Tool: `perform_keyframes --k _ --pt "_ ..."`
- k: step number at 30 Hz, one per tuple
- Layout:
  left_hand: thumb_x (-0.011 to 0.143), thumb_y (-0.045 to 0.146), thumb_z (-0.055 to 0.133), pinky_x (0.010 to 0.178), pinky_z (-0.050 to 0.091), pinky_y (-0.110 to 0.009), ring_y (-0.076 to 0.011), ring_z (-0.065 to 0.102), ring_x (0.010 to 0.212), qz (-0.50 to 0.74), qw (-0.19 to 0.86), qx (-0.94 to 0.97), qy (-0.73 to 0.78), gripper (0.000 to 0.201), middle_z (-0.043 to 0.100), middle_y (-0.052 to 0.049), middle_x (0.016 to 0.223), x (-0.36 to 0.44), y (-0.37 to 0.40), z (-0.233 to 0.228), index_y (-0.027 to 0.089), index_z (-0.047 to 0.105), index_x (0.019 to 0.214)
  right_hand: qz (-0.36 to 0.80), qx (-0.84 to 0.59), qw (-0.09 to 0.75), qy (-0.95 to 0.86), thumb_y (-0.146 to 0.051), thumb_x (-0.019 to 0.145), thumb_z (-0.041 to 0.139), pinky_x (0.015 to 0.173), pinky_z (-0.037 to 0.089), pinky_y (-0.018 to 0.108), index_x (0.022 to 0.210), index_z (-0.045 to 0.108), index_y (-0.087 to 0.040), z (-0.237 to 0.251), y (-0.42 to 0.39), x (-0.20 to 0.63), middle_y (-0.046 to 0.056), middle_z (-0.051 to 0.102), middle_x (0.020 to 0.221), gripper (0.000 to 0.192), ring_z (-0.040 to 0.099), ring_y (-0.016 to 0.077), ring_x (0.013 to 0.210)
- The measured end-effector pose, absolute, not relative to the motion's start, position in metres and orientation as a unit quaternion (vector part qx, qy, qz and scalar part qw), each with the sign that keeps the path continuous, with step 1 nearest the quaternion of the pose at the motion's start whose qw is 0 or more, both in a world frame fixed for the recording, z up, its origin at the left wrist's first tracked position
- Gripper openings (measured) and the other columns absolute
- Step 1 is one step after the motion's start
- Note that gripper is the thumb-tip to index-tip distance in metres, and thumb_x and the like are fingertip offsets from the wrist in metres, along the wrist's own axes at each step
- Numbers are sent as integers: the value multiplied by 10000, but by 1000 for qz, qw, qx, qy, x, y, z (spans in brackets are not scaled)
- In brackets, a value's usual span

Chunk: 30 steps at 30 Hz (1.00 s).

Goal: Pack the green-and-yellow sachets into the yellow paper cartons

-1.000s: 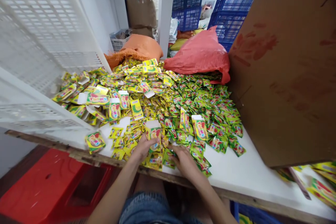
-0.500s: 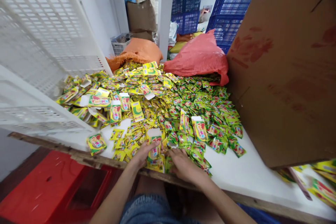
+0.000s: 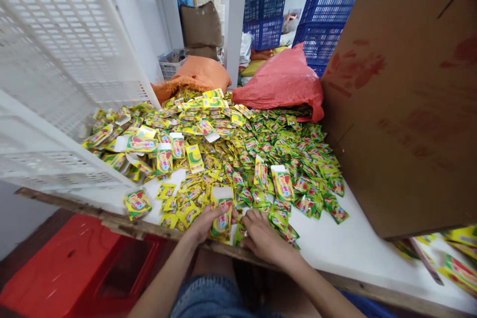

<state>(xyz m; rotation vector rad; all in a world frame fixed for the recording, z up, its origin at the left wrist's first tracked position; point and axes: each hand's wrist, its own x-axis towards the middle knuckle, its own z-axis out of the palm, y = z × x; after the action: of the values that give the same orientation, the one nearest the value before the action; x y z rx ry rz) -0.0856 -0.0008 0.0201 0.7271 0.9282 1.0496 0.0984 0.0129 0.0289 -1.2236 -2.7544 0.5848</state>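
My left hand [image 3: 204, 223] is closed around a small yellow-and-green carton [image 3: 222, 213], its white top flap standing up. At the table's front edge, my right hand [image 3: 259, 236] has its fingers curled down onto a green sachet [image 3: 239, 233], just right of the carton. The fingertips are partly hidden. Yellow sachets [image 3: 188, 212] lie left of the carton. A heap of green sachets [image 3: 294, 159] spreads out beyond my right hand. Two more cartons stand among them, one a flapped carton [image 3: 283, 182]. Many cartons [image 3: 141, 143] are piled at the left.
A white perforated crate [image 3: 85, 59] lies tipped at the left. An orange sack [image 3: 203, 70] and a red sack [image 3: 279, 79] rest at the back. On the right stands a large cardboard box [image 3: 402, 109]. A red stool [image 3: 63, 263] is below the table's left side.
My left hand has shifted slightly right with the carton, toward my right hand. My right hand stays in nearly the same place over the green sachets.
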Motion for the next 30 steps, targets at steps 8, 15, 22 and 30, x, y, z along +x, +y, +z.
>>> perform_keyframes --k 8,15,22,30 --pt "656 460 680 539 458 -250 -129 575 498 478 691 312 444 352 636 -37 605 -75 -1 17 117 624 712 347 -413 179 -823 -205 821 453 777 418 294 1017 515 -240 38 1 117 34 610 936 208 559 190 888" --pt "614 439 721 515 428 -245 -120 523 463 414 709 409 399 397 586 2 518 -42 -2 22 125 612 832 381 -462 447 -664 -355 859 419 725 457 276 1096 454 -212 54 27 111 37 589 949 279 566 172 844" --pt "582 419 745 614 453 -275 -147 564 579 418 698 392 430 524 625 -5 667 -38 -6 18 159 578 1005 274 -427 337 -793 -205 846 409 856 409 326 1009 495 -213 62 24 109 61 521 997 185 492 198 992" --pt "639 414 684 532 445 -260 -135 538 501 394 693 417 436 330 602 -6 597 -33 -3 3 138 607 802 203 -492 214 -820 -117 791 420 819 415 343 903 500 -192 78 24 103 76 489 952 157 479 215 947"
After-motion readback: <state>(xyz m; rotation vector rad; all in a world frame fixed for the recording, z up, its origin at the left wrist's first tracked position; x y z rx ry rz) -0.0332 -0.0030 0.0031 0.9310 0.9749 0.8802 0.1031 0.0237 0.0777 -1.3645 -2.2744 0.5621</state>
